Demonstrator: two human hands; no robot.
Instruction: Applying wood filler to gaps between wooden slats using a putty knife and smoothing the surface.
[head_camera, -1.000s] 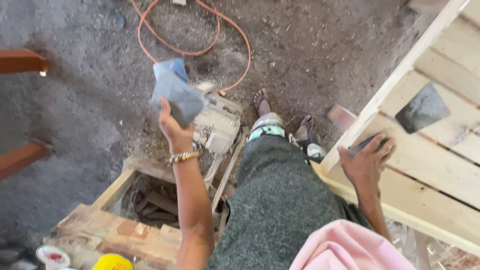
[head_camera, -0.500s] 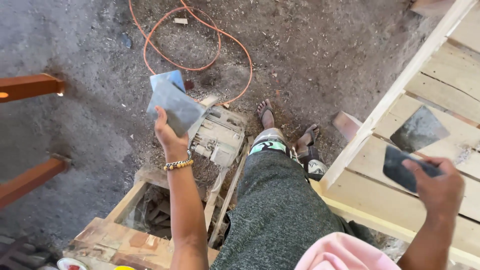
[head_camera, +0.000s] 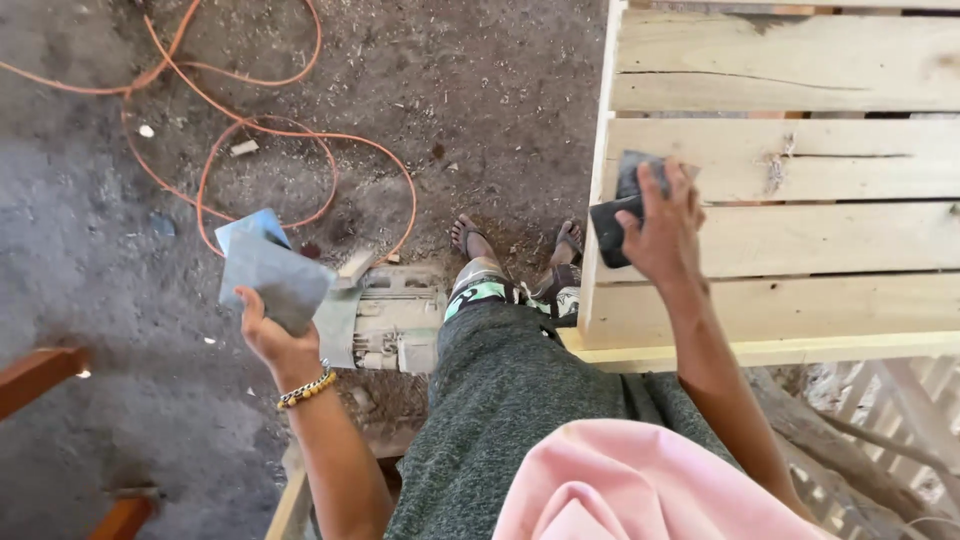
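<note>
1. The right hand (head_camera: 665, 225) presses a dark sheet of sandpaper (head_camera: 625, 205) flat onto the pale wooden slat frame (head_camera: 800, 160), fingers clenched over it near the frame's left edge. This looks like the sanding step, with the sheet on the second slat from the top.
2. The left hand (head_camera: 270, 335) is raised well to the left of the frame, out over the dirt floor (head_camera: 100, 250), fingers grasping a small stack of grey-blue sandpaper sheets (head_camera: 270, 275).
3. To my eye the next move calls for firm, even strokes along the slat's grain, with the spare sheets kept off to the side.
4. Just left of the frame, by the person's sandalled feet, a dusty power tool (head_camera: 385, 320) lies on the floor; its orange cable (head_camera: 270, 135) loops further left.
5. No package, label or sign is readable; the spare sheets show only a plain blue backing.
</note>
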